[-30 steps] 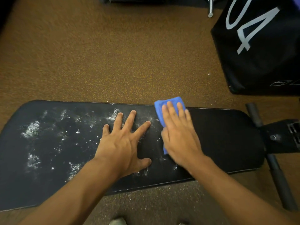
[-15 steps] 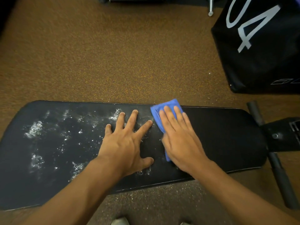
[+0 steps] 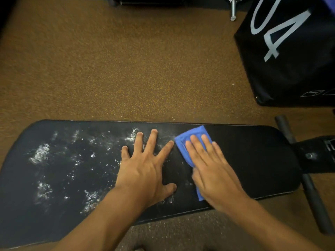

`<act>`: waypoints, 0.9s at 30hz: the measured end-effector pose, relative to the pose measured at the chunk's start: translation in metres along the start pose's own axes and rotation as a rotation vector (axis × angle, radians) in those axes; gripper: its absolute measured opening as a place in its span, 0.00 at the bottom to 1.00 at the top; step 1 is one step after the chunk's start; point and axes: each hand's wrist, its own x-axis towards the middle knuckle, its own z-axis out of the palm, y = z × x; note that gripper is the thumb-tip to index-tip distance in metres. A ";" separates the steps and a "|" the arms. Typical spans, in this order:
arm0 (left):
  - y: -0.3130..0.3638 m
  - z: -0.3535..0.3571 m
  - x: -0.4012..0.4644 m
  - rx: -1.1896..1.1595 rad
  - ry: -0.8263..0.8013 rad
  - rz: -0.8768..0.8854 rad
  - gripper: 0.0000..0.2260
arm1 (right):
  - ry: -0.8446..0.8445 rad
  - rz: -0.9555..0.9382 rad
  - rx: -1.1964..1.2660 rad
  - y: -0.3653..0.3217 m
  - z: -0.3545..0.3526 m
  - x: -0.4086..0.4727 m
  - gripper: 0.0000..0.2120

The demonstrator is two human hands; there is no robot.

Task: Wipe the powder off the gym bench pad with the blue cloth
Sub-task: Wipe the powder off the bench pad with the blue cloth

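Pressing the blue cloth flat on a powder-streaked bench pad

Pressing down with straight fingers, your right hand (image 3: 213, 171) lies flat on the blue cloth (image 3: 192, 140), which sits on the gym bench pad (image 3: 253, 160) right of its middle. Large pale numerals reading "04" (image 3: 277, 31) run across the black box (image 3: 290, 69) at upper right; a small outlined mark low on its side is cut by the frame edge and cannot be read. No other writing shows.

Your palm covers most of the cloth. Only its far corner, its left edge and a strip by the heel of your hand are visible, so its folded shape cannot be made out. Your left hand (image 3: 145, 171) rests open just beside it, fingers spread and flat on the pad, the index fingertip almost at the cloth's left corner; whether they touch is unclear.

White powder (image 3: 39, 153) lies in patches and specks over the pad's left half, well apart from the cloth, with a thin smear close to your left fingertips. To the right of the cloth the pad looks dark and plain. The pad's near left corner runs out of frame.

At far right a dark frame bracket (image 3: 315, 156) and a padded roller bar (image 3: 315, 201) are only partly seen. Speckled brown floor (image 3: 126, 69) surrounds the bench. A metal leg (image 3: 233, 9) and dark shapes along the top edge are too cropped to identify.
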 end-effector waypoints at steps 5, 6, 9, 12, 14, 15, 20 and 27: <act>-0.003 0.004 0.002 0.004 0.012 0.014 0.48 | 0.076 0.240 0.008 0.001 -0.003 0.066 0.33; -0.003 0.005 0.002 0.007 0.015 0.015 0.48 | 0.082 0.255 0.021 -0.008 -0.002 0.077 0.33; -0.002 0.006 0.002 0.014 0.018 0.015 0.48 | 0.062 0.132 0.014 -0.026 0.001 0.067 0.32; -0.003 0.006 0.001 -0.001 0.016 0.021 0.48 | 0.003 0.030 -0.012 -0.012 -0.001 0.022 0.33; -0.003 0.005 0.001 -0.004 0.012 0.025 0.48 | 0.009 0.084 -0.015 0.010 -0.004 0.016 0.33; -0.004 0.004 0.001 0.000 0.009 0.028 0.48 | 0.017 0.148 -0.023 0.018 -0.004 0.024 0.33; -0.004 0.004 0.001 -0.007 0.029 0.026 0.48 | 0.089 0.286 0.019 -0.003 -0.001 0.079 0.32; -0.035 0.000 -0.036 -0.029 0.141 0.025 0.48 | 0.042 0.017 -0.016 0.009 0.003 -0.010 0.31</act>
